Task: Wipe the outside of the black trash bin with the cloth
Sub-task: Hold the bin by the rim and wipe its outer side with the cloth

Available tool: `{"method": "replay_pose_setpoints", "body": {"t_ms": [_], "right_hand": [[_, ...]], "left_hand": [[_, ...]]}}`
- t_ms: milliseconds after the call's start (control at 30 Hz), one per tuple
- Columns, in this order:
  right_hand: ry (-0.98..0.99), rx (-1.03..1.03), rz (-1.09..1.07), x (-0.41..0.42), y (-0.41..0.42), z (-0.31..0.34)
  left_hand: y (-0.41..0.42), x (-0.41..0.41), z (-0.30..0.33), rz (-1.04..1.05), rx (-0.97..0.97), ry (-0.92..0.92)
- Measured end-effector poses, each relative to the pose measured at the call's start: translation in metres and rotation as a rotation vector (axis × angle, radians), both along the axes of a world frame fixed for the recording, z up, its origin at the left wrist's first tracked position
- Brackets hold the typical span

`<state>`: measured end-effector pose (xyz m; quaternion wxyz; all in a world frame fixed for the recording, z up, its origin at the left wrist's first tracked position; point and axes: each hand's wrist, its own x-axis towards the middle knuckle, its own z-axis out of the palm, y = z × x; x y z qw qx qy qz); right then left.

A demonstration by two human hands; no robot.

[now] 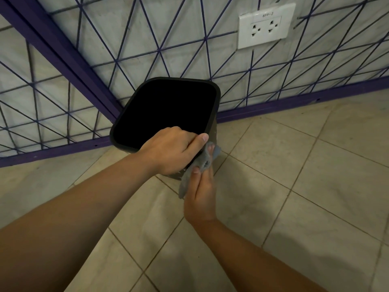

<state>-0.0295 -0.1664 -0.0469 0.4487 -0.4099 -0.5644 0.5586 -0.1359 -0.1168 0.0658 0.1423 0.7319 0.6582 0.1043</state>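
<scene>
Left hand (168,151) grips the bin (214,125) rim; right hand (201,192) pinches cloth (190,175) against its side.

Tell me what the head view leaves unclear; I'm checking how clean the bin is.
- Inside of the black trash bin: uniformly black, contents unreadable.
- Bin's outer walls: mostly hidden below the rim and behind the left hand.
- Contact of the grey cloth with the bin: covered by the right hand.

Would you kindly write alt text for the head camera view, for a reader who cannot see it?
A person's left hand grips the near rim of a black trash bin while the right hand presses a grey cloth against its outer side. The bin stands on a tiled floor beside a purple wire grid and a wall socket.
</scene>
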Motion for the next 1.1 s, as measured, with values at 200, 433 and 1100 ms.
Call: {"method": "replay_pose_setpoints", "body": {"t_ms": [200, 433, 1100], "right_hand": [[-0.304, -0.431, 0.012, 0.029, 0.024, -0.028], [0.011, -0.954, -0.308, 0.046, 0.043, -0.026], [0.269, -0.947, -0.189, -0.021, 0.020, 0.001]], "left_hand": [[-0.004, 0.001, 0.001, 0.024, -0.012, 0.011], [0.003, 0.000, 0.024, 0.090, -0.399, -0.006], [-0.008, 0.005, 0.002, 0.084, -0.202, 0.061]]}}
